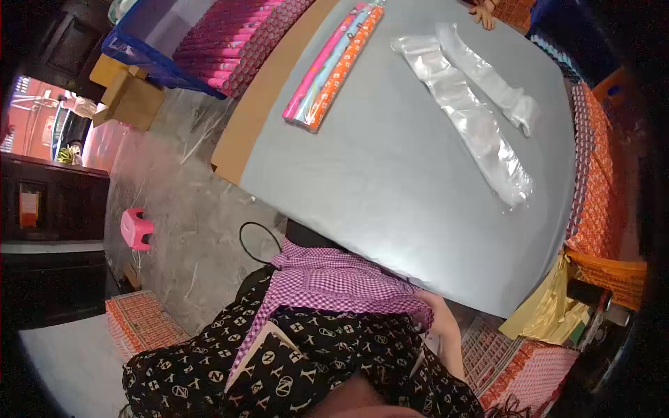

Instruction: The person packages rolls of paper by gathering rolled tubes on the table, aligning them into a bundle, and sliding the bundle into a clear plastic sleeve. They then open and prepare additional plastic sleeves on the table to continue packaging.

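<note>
At the front edge of the grey table, my right hand is beside the purple checked cloth at my waist. Its fingers are hidden by the cloth and the table edge. My left hand does not show. Three wrapped rolls, pink, light blue and orange, lie together in a clear bag on the upper left of the table. Two stacks of clear plastic sleeves lie on its right half.
A co-worker's hand rests at the far table edge. Patterned rolls fill a blue crate at upper left. Orange rolls line the right side, above an orange basket. A pink stool stands on the floor at left.
</note>
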A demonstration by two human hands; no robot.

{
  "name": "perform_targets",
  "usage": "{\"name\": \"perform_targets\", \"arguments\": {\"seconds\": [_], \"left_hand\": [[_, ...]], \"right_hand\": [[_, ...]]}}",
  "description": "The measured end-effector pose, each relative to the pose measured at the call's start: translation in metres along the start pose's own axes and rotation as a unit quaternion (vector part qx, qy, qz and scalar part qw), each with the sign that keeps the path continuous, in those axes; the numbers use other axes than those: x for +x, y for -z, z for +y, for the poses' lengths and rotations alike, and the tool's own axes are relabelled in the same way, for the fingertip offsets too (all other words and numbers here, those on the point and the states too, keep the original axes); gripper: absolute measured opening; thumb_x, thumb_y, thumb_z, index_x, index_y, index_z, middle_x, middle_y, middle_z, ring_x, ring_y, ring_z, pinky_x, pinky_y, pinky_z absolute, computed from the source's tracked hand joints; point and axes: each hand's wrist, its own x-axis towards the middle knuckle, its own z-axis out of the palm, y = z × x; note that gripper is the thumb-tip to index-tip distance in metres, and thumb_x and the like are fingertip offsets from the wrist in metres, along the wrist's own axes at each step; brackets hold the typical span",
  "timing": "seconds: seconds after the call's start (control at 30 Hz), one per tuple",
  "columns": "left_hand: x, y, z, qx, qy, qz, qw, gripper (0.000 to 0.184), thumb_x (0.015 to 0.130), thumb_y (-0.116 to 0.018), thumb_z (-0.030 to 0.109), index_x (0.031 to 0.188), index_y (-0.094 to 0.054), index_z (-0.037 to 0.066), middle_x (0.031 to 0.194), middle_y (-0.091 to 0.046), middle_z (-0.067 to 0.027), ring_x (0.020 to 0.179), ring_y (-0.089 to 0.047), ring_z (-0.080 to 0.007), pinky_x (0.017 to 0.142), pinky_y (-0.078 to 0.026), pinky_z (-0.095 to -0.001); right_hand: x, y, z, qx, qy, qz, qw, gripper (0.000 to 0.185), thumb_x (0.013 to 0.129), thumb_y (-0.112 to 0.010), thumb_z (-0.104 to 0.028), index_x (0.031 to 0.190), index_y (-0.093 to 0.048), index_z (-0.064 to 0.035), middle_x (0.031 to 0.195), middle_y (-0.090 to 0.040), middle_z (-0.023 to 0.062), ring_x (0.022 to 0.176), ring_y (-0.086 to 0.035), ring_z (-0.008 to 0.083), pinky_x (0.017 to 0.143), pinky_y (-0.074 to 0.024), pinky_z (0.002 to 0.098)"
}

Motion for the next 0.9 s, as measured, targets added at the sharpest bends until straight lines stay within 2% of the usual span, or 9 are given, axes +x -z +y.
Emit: {"name": "perform_targets", "arguments": {"seconds": [0.03, 0.13, 0.3, 0.37, 0.5, 0.6, 0.73, 0.83, 0.9], "left_hand": [[-0.001, 0.000, 0.000, -0.002, -0.002, 0.001, 1.000, 0.037, 0.087, -0.060, 0.022, 0.115, -0.058, -0.001, 0.103, -0.066, -0.0132, 0.095, -0.062, -0.0202, 0.080, -0.050, -0.0320], [0.006, -0.002, 0.001, 0.003, -0.012, -0.002, 1.000, 0.037, 0.086, -0.060, 0.022, 0.115, -0.058, -0.001, 0.103, -0.066, -0.0131, 0.094, -0.062, -0.0201, 0.080, -0.050, -0.0319], [0.014, -0.002, 0.004, -0.004, -0.022, -0.004, 1.000, 0.037, 0.086, -0.060, 0.022, 0.115, -0.058, -0.001, 0.102, -0.067, -0.0128, 0.094, -0.063, -0.0199, 0.079, -0.050, -0.0318], [0.020, -0.001, 0.003, -0.004, -0.026, -0.005, 1.000, 0.037, 0.086, -0.060, 0.022, 0.115, -0.058, -0.001, 0.102, -0.067, -0.0128, 0.093, -0.063, -0.0198, 0.079, -0.050, -0.0318], [0.028, 0.006, -0.003, -0.002, -0.034, -0.013, 0.999, 0.036, 0.086, -0.060, 0.022, 0.114, -0.058, -0.001, 0.101, -0.067, -0.0126, 0.093, -0.063, -0.0197, 0.078, -0.050, -0.0317], [0.023, 0.018, -0.011, 0.008, -0.035, -0.018, 0.999, 0.036, 0.086, -0.060, 0.022, 0.114, -0.058, -0.001, 0.101, -0.067, -0.0124, 0.092, -0.063, -0.0196, 0.078, -0.051, -0.0317], [0.006, 0.048, -0.016, 0.054, -0.033, -0.050, 0.997, 0.036, 0.086, -0.060, 0.021, 0.114, -0.058, -0.001, 0.100, -0.067, -0.0123, 0.091, -0.063, -0.0195, 0.077, -0.051, -0.0316], [-0.022, 0.089, -0.004, 0.132, -0.043, -0.103, 0.985, 0.036, 0.086, -0.060, 0.021, 0.114, -0.058, -0.001, 0.099, -0.068, -0.0121, 0.091, -0.063, -0.0194, 0.077, -0.051, -0.0316], [-0.045, 0.125, 0.023, 0.208, -0.064, -0.152, 0.964, 0.035, 0.086, -0.060, 0.021, 0.113, -0.058, -0.001, 0.099, -0.068, -0.0120, 0.091, -0.063, -0.0193, 0.077, -0.051, -0.0315]], "right_hand": [[-0.005, 0.006, 0.016, -0.091, -0.048, -0.003, 0.995, 0.020, 0.079, -0.059, 0.004, 0.099, -0.062, 0.0016, 0.081, -0.063, 0.0044, 0.073, -0.057, 0.0130, 0.065, -0.0461, 0.0256], [-0.017, 0.002, 0.025, -0.012, -0.193, 0.031, 0.981, 0.020, 0.080, -0.055, 0.002, 0.097, -0.063, -0.0005, 0.070, -0.060, 0.0039, 0.061, -0.056, 0.0119, 0.054, -0.0447, 0.0275], [-0.034, -0.013, 0.027, -0.023, -0.216, 0.079, 0.973, 0.009, 0.079, -0.053, 0.002, 0.083, -0.058, -0.0040, 0.062, -0.054, 0.0030, 0.052, -0.049, 0.0101, 0.046, -0.0367, 0.0262], [-0.040, -0.018, 0.044, 0.130, -0.208, 0.072, 0.967, 0.003, 0.079, -0.056, -0.001, 0.080, -0.055, -0.0033, 0.063, -0.055, 0.0034, 0.052, -0.049, 0.0105, 0.047, -0.0365, 0.0261], [-0.033, -0.021, 0.031, -0.040, -0.227, 0.030, 0.973, 0.013, 0.084, -0.064, -0.008, 0.094, -0.061, -0.0015, 0.071, -0.058, 0.0033, 0.060, -0.053, 0.0114, 0.052, -0.0415, 0.0263], [-0.034, -0.017, 0.035, 0.026, -0.274, 0.020, 0.961, 0.020, 0.087, -0.065, -0.016, 0.101, -0.062, -0.0024, 0.074, -0.060, 0.0035, 0.064, -0.055, 0.0114, 0.057, -0.0450, 0.0266], [-0.026, -0.010, 0.034, -0.076, -0.329, -0.043, 0.940, 0.030, 0.089, -0.064, -0.025, 0.104, -0.063, 0.0002, 0.083, -0.066, 0.0082, 0.073, -0.061, 0.0139, 0.064, -0.0494, 0.0310], [-0.028, -0.005, 0.035, -0.143, -0.305, -0.086, 0.938, 0.027, 0.087, -0.063, -0.021, 0.106, -0.062, -0.0029, 0.083, -0.067, 0.0075, 0.074, -0.062, 0.0172, 0.065, -0.0505, 0.0329], [-0.031, 0.008, 0.042, -0.279, -0.197, -0.065, 0.938, 0.028, 0.087, -0.062, -0.025, 0.108, -0.064, -0.0065, 0.093, -0.070, 0.0078, 0.081, -0.066, 0.0207, 0.072, -0.0522, 0.0332]]}}
